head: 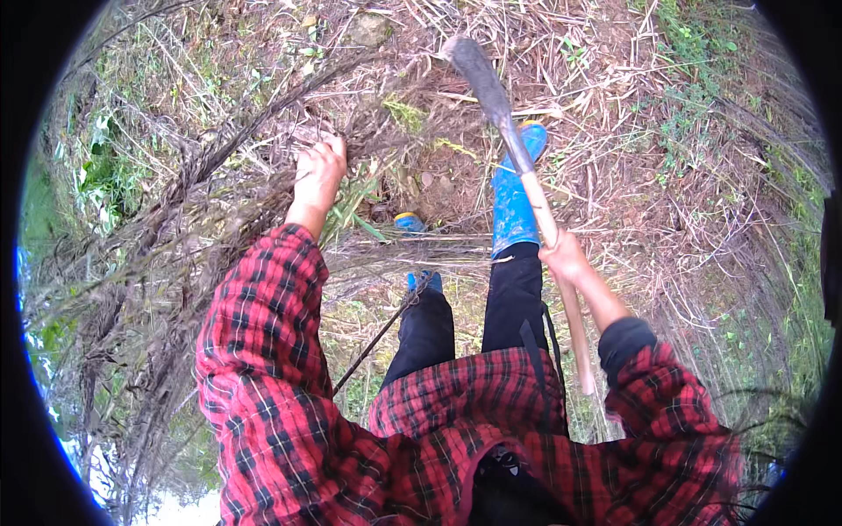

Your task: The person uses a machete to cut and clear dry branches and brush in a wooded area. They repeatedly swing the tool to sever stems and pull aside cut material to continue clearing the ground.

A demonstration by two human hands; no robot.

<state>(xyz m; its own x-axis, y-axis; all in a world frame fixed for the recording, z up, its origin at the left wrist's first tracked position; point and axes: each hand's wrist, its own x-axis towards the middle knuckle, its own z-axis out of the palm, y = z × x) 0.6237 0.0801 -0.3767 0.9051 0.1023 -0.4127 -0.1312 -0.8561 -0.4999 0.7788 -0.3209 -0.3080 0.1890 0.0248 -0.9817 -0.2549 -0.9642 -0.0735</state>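
Note:
My right hand [564, 256] is closed around the pale wooden handle of a billhook-like cutting tool [483, 82]. Its dark metal head points away from me, above a blue rubber boot [516, 204]. At the left, my left hand [320, 172] grips part of a bundle of dry, dark brush stems [230, 197], with the fingers curled over them. Green grass blades [358, 217] hang beside my left wrist. The boot on my other leg [411, 223] is partly hidden behind stems.
Dry straw and cut stalks [592, 125] litter the reddish soil. Tangled brush fills the left side. Green weeds [697, 98] grow at the upper right, and a stone [368, 29] lies at the top. Stems cross between and in front of my legs.

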